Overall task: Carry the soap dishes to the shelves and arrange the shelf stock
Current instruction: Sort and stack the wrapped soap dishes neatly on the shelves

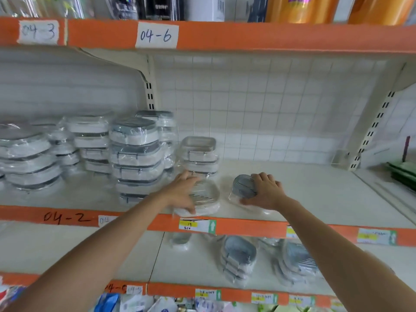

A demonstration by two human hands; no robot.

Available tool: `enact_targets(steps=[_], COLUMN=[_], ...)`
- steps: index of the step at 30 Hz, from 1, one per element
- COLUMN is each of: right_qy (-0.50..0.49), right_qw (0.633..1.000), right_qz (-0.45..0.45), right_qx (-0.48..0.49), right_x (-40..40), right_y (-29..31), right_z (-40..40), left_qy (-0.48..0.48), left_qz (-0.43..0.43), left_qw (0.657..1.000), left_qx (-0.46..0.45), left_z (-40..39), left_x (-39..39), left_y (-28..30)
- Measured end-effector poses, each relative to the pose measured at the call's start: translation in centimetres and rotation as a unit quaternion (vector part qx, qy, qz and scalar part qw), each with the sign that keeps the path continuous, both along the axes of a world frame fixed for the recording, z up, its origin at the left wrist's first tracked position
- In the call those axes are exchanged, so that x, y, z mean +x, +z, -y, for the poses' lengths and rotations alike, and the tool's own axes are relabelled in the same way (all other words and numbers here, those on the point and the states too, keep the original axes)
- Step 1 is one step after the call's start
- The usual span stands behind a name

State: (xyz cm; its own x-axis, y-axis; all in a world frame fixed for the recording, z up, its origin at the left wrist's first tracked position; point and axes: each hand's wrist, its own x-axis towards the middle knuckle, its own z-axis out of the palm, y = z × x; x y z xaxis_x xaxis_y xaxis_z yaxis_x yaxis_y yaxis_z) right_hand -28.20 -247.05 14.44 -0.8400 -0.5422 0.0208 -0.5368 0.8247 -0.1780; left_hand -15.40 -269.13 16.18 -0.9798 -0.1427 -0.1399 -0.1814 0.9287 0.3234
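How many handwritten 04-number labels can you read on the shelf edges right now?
3: 04-3 at upper left, 04-6 upper middle, 04-2 on the middle shelf edge at left. A fourth, lower down, is blurred.

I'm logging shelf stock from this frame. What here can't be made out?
- Head view: price tag print, blurred and too small.
- Square soap dish: left side covered by left hand.
- Top-shelf bottles: cut off by the upper edge.
- Rear stacks: hidden behind front stacks.
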Motion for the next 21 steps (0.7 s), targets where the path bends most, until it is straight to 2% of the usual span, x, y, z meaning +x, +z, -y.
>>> enact_targets(steps=[6, 10, 21], right_qy=[0.030, 0.036, 0.061], right_qw=[0.998, 0.996, 0.997], right_qz=[0.055, 0.076, 0.044], right_qx=[0.010, 0.009, 0.032], right_x=[-4.3, -7.2, -10.2], right_y=[-1.7, -1.8, -2.0], right_z=[1.1, 2.1, 5.4], left_qy=[-0.020, -0.039, -0.019], left_qz=[0.072, 0.087, 0.102], left_qw=[0.997, 0.993, 0.990], left_qx=[-0.033, -0.065, -0.096], left_z=[0.6, 0.7, 0.7], left_x=[-2.3, -3.5, -3.7], left_y=[-0.7, -0.4, -0.6])
